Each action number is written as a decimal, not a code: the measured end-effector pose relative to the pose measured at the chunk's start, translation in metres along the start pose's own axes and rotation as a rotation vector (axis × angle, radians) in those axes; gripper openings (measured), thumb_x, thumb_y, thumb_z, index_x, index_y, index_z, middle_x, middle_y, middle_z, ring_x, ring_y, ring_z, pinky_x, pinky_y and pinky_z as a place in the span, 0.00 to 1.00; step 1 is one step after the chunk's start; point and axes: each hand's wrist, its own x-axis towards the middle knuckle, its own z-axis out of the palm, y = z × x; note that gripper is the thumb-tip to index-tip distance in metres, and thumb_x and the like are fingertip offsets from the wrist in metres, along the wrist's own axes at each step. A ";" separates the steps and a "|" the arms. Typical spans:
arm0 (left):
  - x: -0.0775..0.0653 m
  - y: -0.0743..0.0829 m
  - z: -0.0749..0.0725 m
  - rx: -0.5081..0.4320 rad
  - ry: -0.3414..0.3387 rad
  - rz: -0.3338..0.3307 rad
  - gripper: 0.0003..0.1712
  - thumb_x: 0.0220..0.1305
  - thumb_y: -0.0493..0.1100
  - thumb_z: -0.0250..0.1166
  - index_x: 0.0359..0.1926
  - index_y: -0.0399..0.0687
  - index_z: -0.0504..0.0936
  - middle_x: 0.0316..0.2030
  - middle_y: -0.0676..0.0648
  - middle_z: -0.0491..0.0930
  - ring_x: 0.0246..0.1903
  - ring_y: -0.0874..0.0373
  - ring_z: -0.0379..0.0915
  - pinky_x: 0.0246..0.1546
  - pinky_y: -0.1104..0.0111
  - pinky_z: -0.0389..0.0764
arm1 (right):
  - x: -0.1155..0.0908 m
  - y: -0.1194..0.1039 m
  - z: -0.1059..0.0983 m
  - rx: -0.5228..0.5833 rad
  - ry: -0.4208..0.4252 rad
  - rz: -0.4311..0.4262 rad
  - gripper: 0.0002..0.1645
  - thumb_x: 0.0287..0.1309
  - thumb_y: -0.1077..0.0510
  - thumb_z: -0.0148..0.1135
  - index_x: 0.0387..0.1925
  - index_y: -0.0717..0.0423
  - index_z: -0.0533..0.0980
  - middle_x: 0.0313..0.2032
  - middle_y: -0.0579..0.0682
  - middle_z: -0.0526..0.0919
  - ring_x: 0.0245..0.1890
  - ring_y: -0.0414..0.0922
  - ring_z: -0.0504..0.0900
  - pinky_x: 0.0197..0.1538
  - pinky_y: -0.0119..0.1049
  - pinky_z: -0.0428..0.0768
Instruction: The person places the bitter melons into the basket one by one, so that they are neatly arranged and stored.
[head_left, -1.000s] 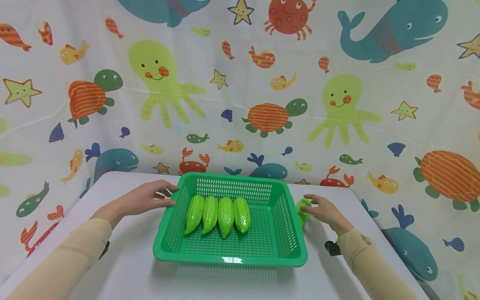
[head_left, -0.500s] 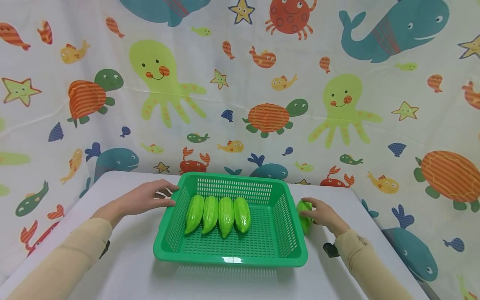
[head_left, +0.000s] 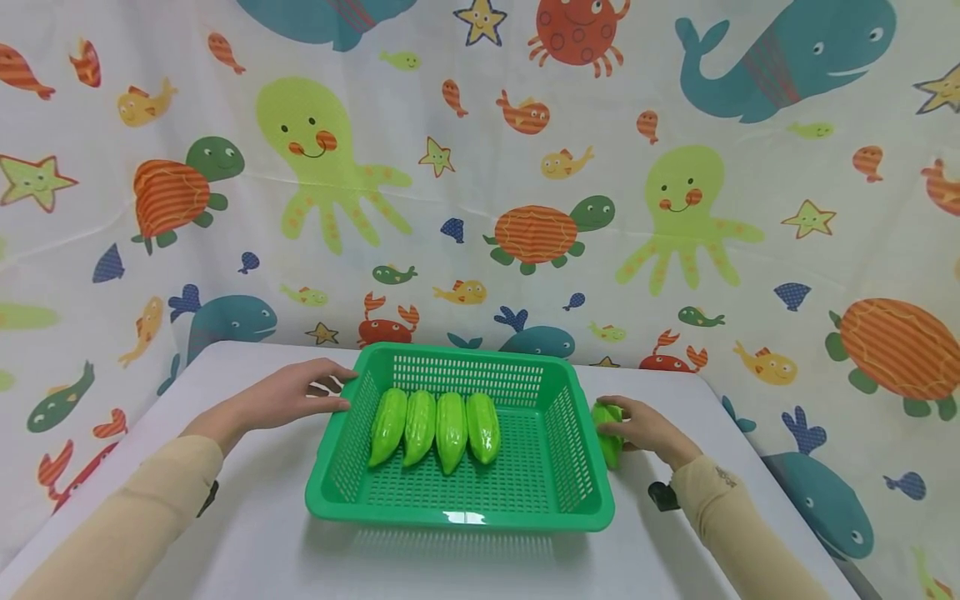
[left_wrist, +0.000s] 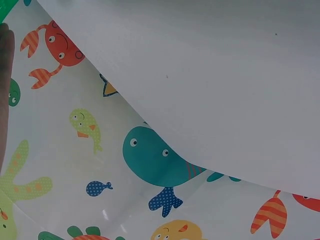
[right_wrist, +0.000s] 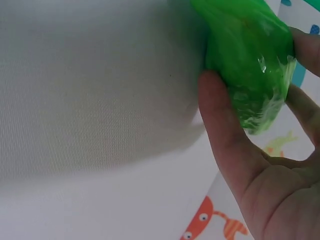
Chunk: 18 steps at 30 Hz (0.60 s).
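Observation:
A green plastic basket (head_left: 461, 518) sits on the white table. Inside, several light green bitter melons (head_left: 452, 433) lie side by side toward the left. Against the basket's left rim, my left hand (head_left: 288, 396) rests with relaxed fingers and holds nothing; the left wrist view catches only one finger (left_wrist: 6, 90) at its edge. Just outside the basket's right wall, my right hand (head_left: 647, 429) grips another bitter melon (head_left: 611, 446) between thumb and fingers. Close up in the right wrist view, this bitter melon (right_wrist: 250, 60) looks glossy, and its far end runs out of the frame.
Around the basket stretches the white tabletop (head_left: 255, 508). A white curtain (head_left: 465, 192) printed with sea animals hangs behind and beside the table. The basket's raised right wall (head_left: 570, 450) stands between the gripped bitter melon and the basket's inside.
My right hand has closed its thumb and fingers on the bitter melon outside the basket, which has shifted slightly. My left hand and the basket keep their places.

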 end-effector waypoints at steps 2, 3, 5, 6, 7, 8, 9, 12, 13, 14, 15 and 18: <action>0.000 0.000 0.000 0.005 0.001 -0.004 0.34 0.63 0.56 0.67 0.62 0.39 0.72 0.54 0.42 0.77 0.53 0.44 0.76 0.48 0.54 0.82 | 0.001 0.001 0.000 0.002 0.007 0.003 0.36 0.61 0.55 0.66 0.68 0.58 0.65 0.58 0.68 0.69 0.52 0.60 0.75 0.46 0.48 0.85; 0.000 0.000 0.000 0.007 0.002 -0.005 0.34 0.63 0.56 0.67 0.62 0.39 0.73 0.54 0.42 0.77 0.53 0.44 0.76 0.48 0.54 0.83 | 0.001 0.001 -0.001 -0.005 0.011 0.002 0.36 0.61 0.55 0.66 0.68 0.58 0.65 0.58 0.68 0.69 0.51 0.59 0.76 0.46 0.47 0.85; 0.000 0.000 0.000 0.005 0.002 -0.005 0.35 0.63 0.56 0.67 0.62 0.39 0.72 0.54 0.42 0.77 0.53 0.44 0.76 0.48 0.54 0.82 | 0.002 0.001 -0.002 -0.017 0.025 0.000 0.36 0.60 0.54 0.67 0.67 0.57 0.66 0.57 0.68 0.70 0.50 0.58 0.76 0.46 0.47 0.85; 0.000 0.000 0.000 0.002 0.001 -0.005 0.35 0.63 0.56 0.67 0.62 0.39 0.72 0.54 0.42 0.77 0.53 0.44 0.76 0.48 0.54 0.83 | 0.002 0.001 -0.003 -0.019 0.037 0.003 0.35 0.60 0.54 0.67 0.66 0.57 0.66 0.56 0.67 0.70 0.49 0.58 0.76 0.45 0.47 0.85; -0.001 0.000 0.000 0.000 0.002 -0.006 0.34 0.63 0.56 0.67 0.62 0.39 0.72 0.54 0.42 0.77 0.53 0.44 0.76 0.48 0.54 0.83 | 0.002 0.000 -0.004 -0.026 0.042 0.000 0.35 0.60 0.54 0.67 0.66 0.57 0.67 0.56 0.67 0.71 0.49 0.57 0.76 0.45 0.47 0.85; -0.001 -0.001 0.000 -0.003 0.001 -0.006 0.34 0.63 0.56 0.67 0.62 0.39 0.73 0.54 0.42 0.77 0.53 0.44 0.76 0.48 0.54 0.83 | 0.002 0.000 -0.005 -0.031 0.046 -0.003 0.35 0.60 0.54 0.67 0.66 0.57 0.67 0.55 0.67 0.71 0.48 0.57 0.76 0.45 0.48 0.85; -0.001 -0.001 0.000 -0.004 0.001 -0.007 0.34 0.63 0.55 0.67 0.62 0.39 0.73 0.54 0.42 0.77 0.53 0.44 0.76 0.48 0.55 0.83 | 0.002 -0.001 -0.006 -0.037 0.050 -0.008 0.35 0.60 0.54 0.67 0.66 0.57 0.67 0.55 0.67 0.71 0.48 0.57 0.76 0.45 0.48 0.85; -0.001 -0.001 0.000 -0.006 0.001 -0.007 0.34 0.62 0.55 0.67 0.62 0.39 0.73 0.54 0.42 0.77 0.52 0.44 0.76 0.47 0.55 0.83 | 0.000 -0.004 -0.010 -0.032 0.050 -0.020 0.34 0.60 0.54 0.66 0.66 0.57 0.67 0.54 0.67 0.72 0.47 0.56 0.76 0.45 0.48 0.85; -0.001 -0.001 0.000 -0.006 0.001 -0.007 0.34 0.62 0.55 0.67 0.62 0.39 0.73 0.54 0.42 0.77 0.52 0.44 0.76 0.47 0.55 0.83 | 0.000 -0.005 -0.011 -0.030 0.049 -0.025 0.34 0.60 0.54 0.66 0.66 0.57 0.67 0.55 0.67 0.71 0.47 0.56 0.77 0.45 0.48 0.85; -0.001 -0.001 0.000 -0.006 0.001 -0.005 0.34 0.62 0.55 0.67 0.62 0.39 0.73 0.54 0.42 0.77 0.52 0.44 0.76 0.48 0.55 0.83 | 0.000 -0.006 -0.013 -0.026 0.049 -0.030 0.34 0.61 0.54 0.65 0.66 0.57 0.67 0.55 0.67 0.71 0.47 0.56 0.77 0.45 0.48 0.85; -0.001 -0.002 0.000 -0.006 0.001 -0.003 0.34 0.63 0.55 0.67 0.62 0.39 0.73 0.54 0.42 0.77 0.52 0.44 0.76 0.48 0.55 0.83 | -0.001 -0.008 -0.015 -0.023 0.047 -0.038 0.34 0.61 0.54 0.65 0.66 0.57 0.67 0.55 0.67 0.71 0.47 0.55 0.77 0.46 0.47 0.85; 0.000 -0.002 0.001 -0.008 0.002 0.000 0.34 0.63 0.55 0.67 0.62 0.39 0.72 0.54 0.42 0.77 0.53 0.44 0.76 0.49 0.54 0.82 | -0.001 -0.012 -0.020 0.000 0.040 -0.055 0.34 0.63 0.54 0.63 0.67 0.57 0.65 0.55 0.67 0.72 0.47 0.54 0.77 0.47 0.48 0.84</action>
